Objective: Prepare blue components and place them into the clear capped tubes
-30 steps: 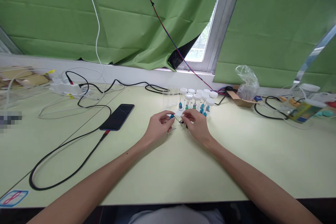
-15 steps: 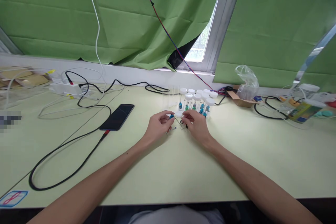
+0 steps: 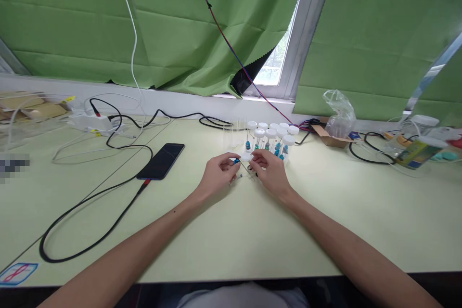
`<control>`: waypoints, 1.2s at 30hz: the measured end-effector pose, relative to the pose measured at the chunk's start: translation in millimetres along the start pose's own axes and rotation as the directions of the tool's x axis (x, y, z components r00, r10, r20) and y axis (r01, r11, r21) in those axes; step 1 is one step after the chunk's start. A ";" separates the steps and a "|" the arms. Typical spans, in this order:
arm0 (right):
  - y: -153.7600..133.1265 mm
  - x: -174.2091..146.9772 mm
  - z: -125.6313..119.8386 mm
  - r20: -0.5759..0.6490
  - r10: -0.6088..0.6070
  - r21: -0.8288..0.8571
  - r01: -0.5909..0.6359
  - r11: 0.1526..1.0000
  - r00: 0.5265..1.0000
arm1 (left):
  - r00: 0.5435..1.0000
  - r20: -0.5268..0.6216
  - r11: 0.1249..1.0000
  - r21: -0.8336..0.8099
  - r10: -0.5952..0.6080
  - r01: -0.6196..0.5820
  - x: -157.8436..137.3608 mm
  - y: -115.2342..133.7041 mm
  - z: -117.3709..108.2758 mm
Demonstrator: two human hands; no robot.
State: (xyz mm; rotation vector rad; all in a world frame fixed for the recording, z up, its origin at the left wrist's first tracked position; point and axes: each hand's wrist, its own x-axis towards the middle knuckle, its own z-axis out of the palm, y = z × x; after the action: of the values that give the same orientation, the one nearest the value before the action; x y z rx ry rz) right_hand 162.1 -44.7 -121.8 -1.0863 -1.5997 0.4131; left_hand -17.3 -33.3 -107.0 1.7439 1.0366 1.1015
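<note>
My left hand (image 3: 218, 173) pinches a small shiny blue piece (image 3: 237, 160) between thumb and forefinger. From that piece a thin wire (image 3: 244, 167) slants down towards my right hand (image 3: 269, 173). The fingers of my right hand are closed, with a small dark ring-like part (image 3: 250, 167) at their tips; what exactly they grip is too small to tell. Below, between the hands, a thin pin with a dark tip (image 3: 240, 176) shows near the left fingers. A white round cap (image 3: 246, 156) lies just beyond the fingertips. Behind it stand several clear tubes with white caps (image 3: 270, 133), holding blue and green pieces.
Uncapped clear tubes (image 3: 228, 137) stand left of the capped ones. A phone (image 3: 161, 161) with a black cable (image 3: 104, 239) lies to the left. A power strip (image 3: 90, 121) sits farther back. At the right are a cardboard box (image 3: 334, 140) and a yellow-green container (image 3: 420, 153).
Almost nothing differs. The fingers of both hands have shifted very slightly around the blue piece and the wire.
</note>
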 end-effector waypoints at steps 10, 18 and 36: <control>1.5 0.1 0.6 -0.058 -0.082 -0.045 0.079 0.996 0.995 | 1.000 0.006 1.000 -0.005 -0.011 0.011 -0.4 1.0 0.1; -0.2 -0.1 0.1 -0.055 -0.099 -0.016 0.098 0.995 0.994 | 1.000 0.009 1.000 -0.006 -0.010 0.010 -0.7 -0.5 -0.2; -1.8 -0.6 0.5 0.014 -0.086 0.024 0.085 0.996 0.996 | 1.000 0.020 1.000 -0.013 0.009 -0.009 -0.8 -3.4 0.7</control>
State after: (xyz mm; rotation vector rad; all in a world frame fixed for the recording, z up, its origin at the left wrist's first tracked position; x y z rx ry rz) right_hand 160.8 -46.0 -121.0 -0.9956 -1.6444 0.3824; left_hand -17.6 -33.0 -110.6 1.7476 1.0088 1.0917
